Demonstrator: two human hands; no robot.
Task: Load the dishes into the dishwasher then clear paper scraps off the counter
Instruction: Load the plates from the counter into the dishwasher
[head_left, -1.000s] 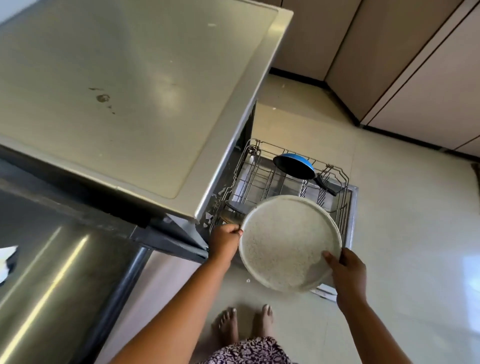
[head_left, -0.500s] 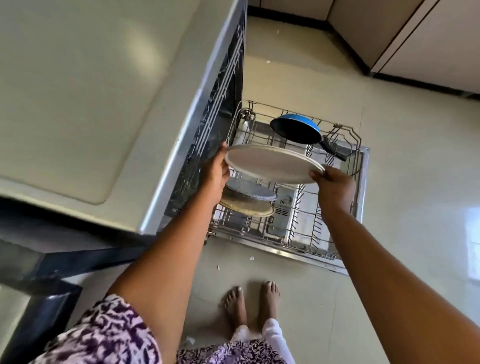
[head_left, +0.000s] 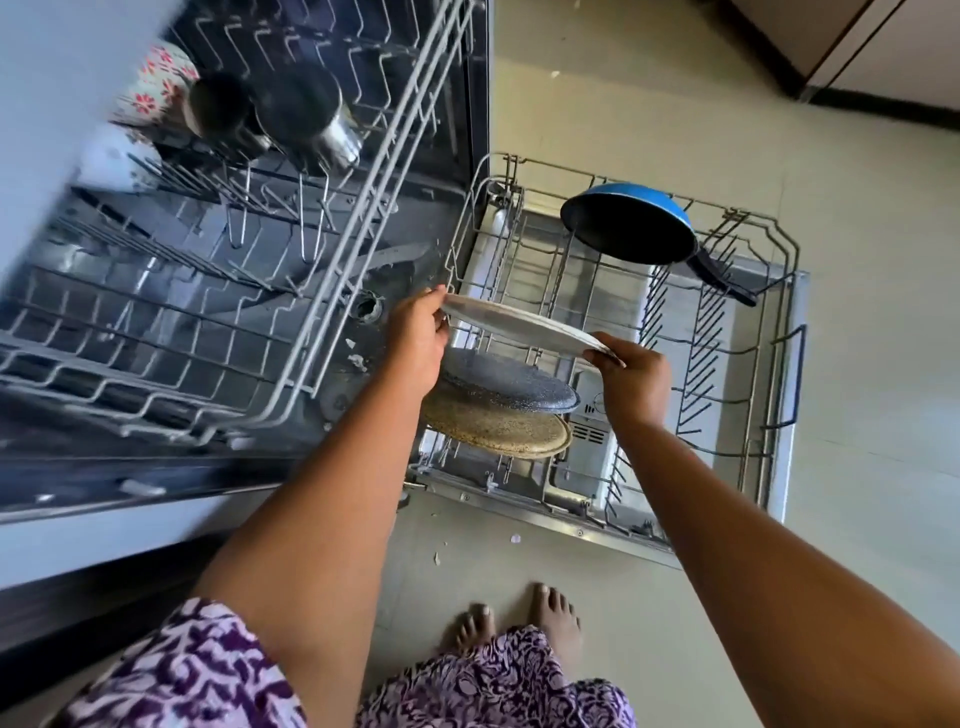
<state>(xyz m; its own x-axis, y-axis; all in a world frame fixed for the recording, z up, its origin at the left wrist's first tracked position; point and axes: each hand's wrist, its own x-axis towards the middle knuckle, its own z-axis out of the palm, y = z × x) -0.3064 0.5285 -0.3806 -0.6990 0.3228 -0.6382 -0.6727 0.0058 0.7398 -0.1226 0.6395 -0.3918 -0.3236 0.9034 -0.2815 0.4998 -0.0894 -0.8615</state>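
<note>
Both hands hold a pale plate (head_left: 519, 330) at mid-frame: left hand (head_left: 418, 338) and right hand (head_left: 631, 379) each grip its rim. It hangs tilted over the lower rack (head_left: 779, 332), above two plates (head_left: 498, 410).

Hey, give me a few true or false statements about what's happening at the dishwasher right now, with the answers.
1. Both hands hold the white plate, the left hand at one rim and the right hand at the other. True.
2. The blue pan sits in the upper rack. False: it is in the pulled-out lower rack, at its far side.
3. A grey plate and a tan plate stand in the lower rack. True.
4. The upper rack holds nothing. False: steel cups stand in it.
</note>
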